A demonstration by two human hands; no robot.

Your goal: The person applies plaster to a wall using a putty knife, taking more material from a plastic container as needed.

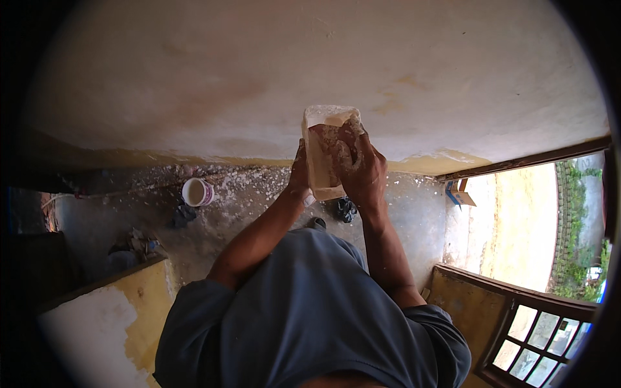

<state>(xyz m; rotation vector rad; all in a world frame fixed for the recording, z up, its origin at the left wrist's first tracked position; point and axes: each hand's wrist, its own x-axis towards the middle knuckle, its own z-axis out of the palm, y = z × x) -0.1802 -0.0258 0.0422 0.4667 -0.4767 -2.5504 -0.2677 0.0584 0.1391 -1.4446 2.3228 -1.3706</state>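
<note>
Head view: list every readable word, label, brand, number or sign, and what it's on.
No text is readable.
White round bucket with purple markings: too small and blurred to read.
Blue-and-brown cardboard box: any print too small to read.
Whitish, crusted rectangular tray being held: no lettering visible.

– Looking from where?
– From the person's head, left one of a side-by-side pair, pointing steeply down past the shirt.
– Facing which way?
– Forward and down, taking in the wall above and the floor below.
– And how near?
– Close over the shirt, a bit farther from the hands, yet wide enough to reach the doorway at right.
</note>
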